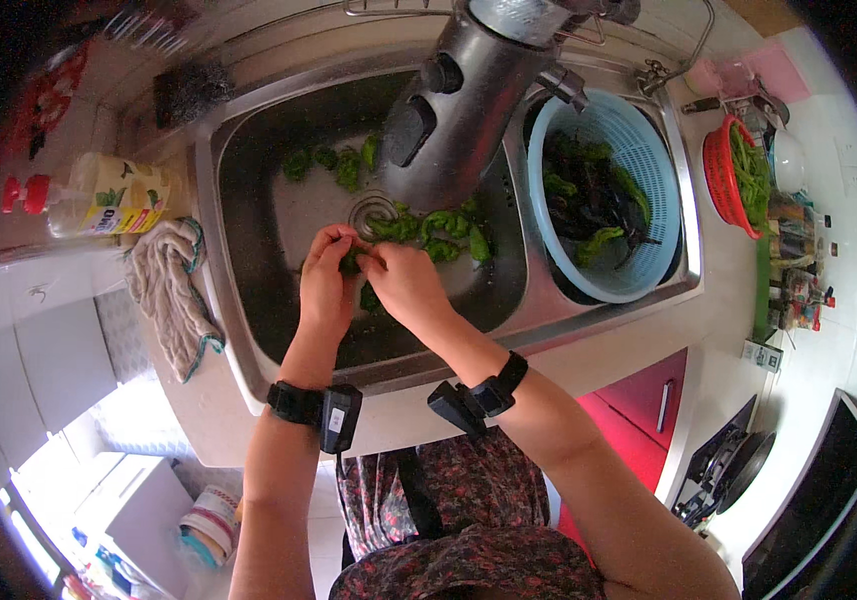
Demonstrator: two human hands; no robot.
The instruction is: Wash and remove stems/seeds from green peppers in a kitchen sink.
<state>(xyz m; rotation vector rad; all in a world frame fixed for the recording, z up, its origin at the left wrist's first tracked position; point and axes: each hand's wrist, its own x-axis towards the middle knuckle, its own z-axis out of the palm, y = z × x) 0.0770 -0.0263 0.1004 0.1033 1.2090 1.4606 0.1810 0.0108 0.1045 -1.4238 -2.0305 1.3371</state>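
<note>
Over the larger basin of a steel sink (286,300), my left hand (326,274) is closed on a green pepper (351,262), mostly covered by the fingers. My right hand (404,279) meets it, thumb and fingertips pinched at the same pepper. Several wrinkled green peppers (447,225) lie in the basin just past my hands, and more green peppers (348,169) lie farther back. A grey pull-out faucet head (447,112) hangs over the basin and hides part of it. In the smaller basin stands a light-blue plastic colander (650,172) holding dark eggplants and green peppers.
To the left are a dish soap bottle (110,199) with a red pump and a crumpled grey cloth (166,292). A red basket (717,180) of green beans stands right of the sink. Farther right is a black pan (747,469) on the stove.
</note>
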